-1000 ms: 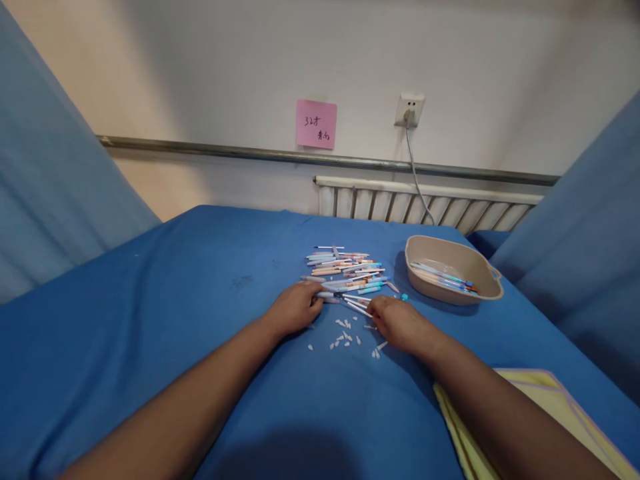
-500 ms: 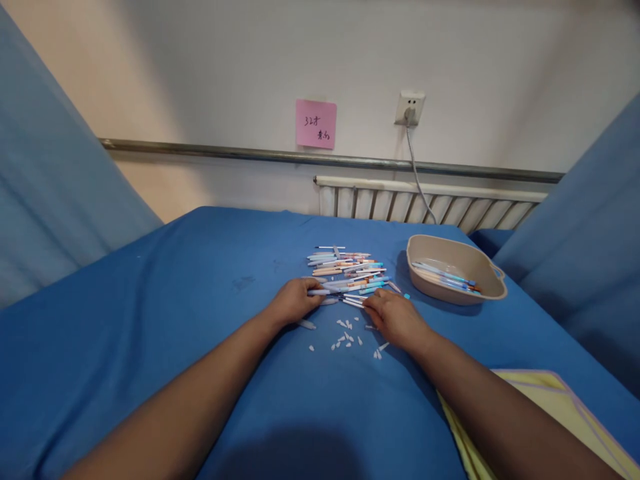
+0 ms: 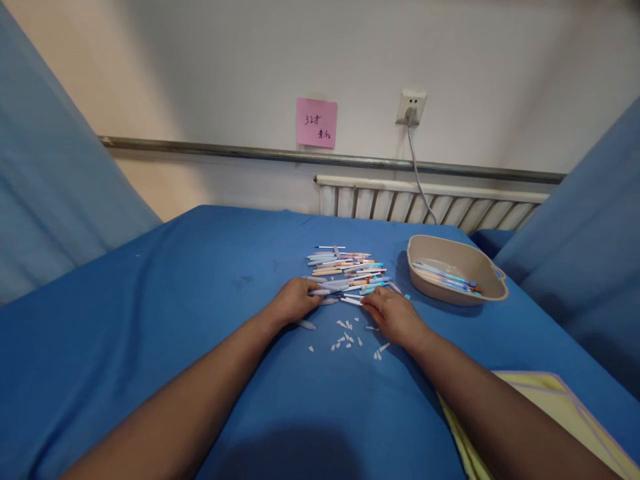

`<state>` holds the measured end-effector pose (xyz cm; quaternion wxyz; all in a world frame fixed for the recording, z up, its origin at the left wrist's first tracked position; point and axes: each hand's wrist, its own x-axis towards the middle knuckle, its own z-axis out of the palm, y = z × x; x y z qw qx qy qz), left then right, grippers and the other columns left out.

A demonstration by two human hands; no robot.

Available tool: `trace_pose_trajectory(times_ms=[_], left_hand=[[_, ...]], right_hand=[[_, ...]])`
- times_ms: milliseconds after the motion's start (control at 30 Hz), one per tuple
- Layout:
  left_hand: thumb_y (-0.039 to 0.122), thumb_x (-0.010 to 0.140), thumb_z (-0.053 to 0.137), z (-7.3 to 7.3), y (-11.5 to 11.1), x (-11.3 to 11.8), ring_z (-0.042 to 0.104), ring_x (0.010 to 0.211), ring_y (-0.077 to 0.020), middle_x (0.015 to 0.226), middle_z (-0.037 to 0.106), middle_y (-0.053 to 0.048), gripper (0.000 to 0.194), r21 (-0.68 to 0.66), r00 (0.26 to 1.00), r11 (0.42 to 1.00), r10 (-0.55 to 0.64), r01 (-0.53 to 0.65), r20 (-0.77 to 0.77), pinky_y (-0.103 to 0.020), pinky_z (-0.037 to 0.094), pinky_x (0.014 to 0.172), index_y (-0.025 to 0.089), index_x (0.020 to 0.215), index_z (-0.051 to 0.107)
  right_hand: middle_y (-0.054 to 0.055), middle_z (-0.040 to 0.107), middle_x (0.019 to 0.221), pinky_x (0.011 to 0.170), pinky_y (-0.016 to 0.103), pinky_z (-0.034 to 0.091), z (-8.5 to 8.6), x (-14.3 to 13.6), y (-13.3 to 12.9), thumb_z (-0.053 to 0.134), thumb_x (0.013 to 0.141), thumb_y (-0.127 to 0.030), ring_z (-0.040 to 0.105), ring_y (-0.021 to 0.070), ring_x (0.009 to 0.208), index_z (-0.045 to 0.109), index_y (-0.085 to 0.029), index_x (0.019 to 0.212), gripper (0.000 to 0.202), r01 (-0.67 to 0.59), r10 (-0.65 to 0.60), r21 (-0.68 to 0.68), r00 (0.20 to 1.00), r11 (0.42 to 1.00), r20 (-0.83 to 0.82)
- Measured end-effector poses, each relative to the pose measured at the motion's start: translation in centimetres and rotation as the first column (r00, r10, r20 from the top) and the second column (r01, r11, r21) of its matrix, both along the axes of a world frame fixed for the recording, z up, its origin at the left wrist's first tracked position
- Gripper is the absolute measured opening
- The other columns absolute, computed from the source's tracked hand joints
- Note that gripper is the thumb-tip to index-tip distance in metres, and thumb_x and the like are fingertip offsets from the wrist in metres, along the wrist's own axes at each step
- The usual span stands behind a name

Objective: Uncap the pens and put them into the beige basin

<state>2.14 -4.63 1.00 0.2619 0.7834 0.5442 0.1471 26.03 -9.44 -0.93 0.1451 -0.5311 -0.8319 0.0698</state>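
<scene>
A pile of pen parts [image 3: 345, 268], with pale, orange and blue barrels and thin white refills, lies on the blue cloth. At its left front corner, my left hand [image 3: 294, 301] is closed round the end of a pale pen barrel [image 3: 321, 292]. My right hand [image 3: 393, 313] pinches the right ends of white pen refills [image 3: 351, 302] low over the cloth; its fingertips are partly hidden. Small white pen tips [image 3: 349, 337] are scattered between and in front of my hands. A clear-looking barrel piece [image 3: 306, 325] rests beside my left wrist.
To the right of the pile stands a beige plastic basin [image 3: 493, 283] with several pens inside. A yellow cloth [image 3: 537, 393] lies under my right forearm. Behind the blue-covered surface [image 3: 200, 267] are a radiator [image 3: 380, 200], a metal rail [image 3: 250, 153] and a plugged-in cord [image 3: 417, 170].
My right hand has shifted very slightly left with the white refills. My left hand stays in nearly the same place.
</scene>
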Motion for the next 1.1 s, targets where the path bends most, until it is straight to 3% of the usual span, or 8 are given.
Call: trace_pose_trajectory(times_ms=[167,500,733,1100], left_hand=[[0.039,0.078,0.052,0.1,-0.3,0.0,0.056,0.061,-0.0160,0.062,0.065,0.001,0.032,0.009,1.000,1.000,-0.003,0.003,0.002,-0.021,0.036,0.054,0.018,0.090,0.074],[0.033,0.072,0.058,-0.2,-0.8,-0.6,0.060,0.067,-0.0173,0.079,0.069,-0.002,0.035,-0.028,0.997,0.999,-0.019,0.021,0.077,-0.022,0.042,0.060,0.017,0.102,0.070],[0.035,0.076,0.055,-0.5,-0.3,0.2,0.059,0.066,-0.0167,0.070,0.066,0.000,0.026,-0.026,0.998,0.998,0.054,-0.054,0.011,-0.022,0.039,0.057,0.019,0.087,0.073],[0.038,0.074,0.058,-0.1,-0.4,0.5,0.057,0.063,-0.0154,0.071,0.067,0.000,0.026,-0.047,0.997,0.996,0.074,-0.074,-0.012,-0.021,0.037,0.055,0.020,0.085,0.073]], right_hand=[[0.005,0.062,0.092,0.073,0.025,0.038,0.2,0.1,0.2,0.041,0.094,-0.029,0.057,0.0169,0.089,0.066,-0.023,0.100,0.026,0.006,-0.006,0.001,1.000,1.000,0.028],[0.005,0.062,0.091,0.074,0.025,0.038,-0.1,0.1,0.1,0.041,0.094,-0.028,0.056,0.0177,0.089,0.066,-0.023,0.100,0.026,0.019,-0.019,0.022,1.000,1.000,0.001],[0.005,0.062,0.091,0.075,0.025,0.038,-0.4,0.1,0.3,0.042,0.094,-0.028,0.056,0.0173,0.089,0.066,-0.024,0.101,0.025,0.020,-0.020,0.011,1.000,1.000,-0.015],[0.004,0.062,0.089,0.075,0.024,0.038,-0.6,0.0,0.4,0.043,0.094,-0.028,0.056,0.0162,0.088,0.066,-0.024,0.099,0.024,0.009,-0.008,0.024,0.999,1.000,-0.033]])
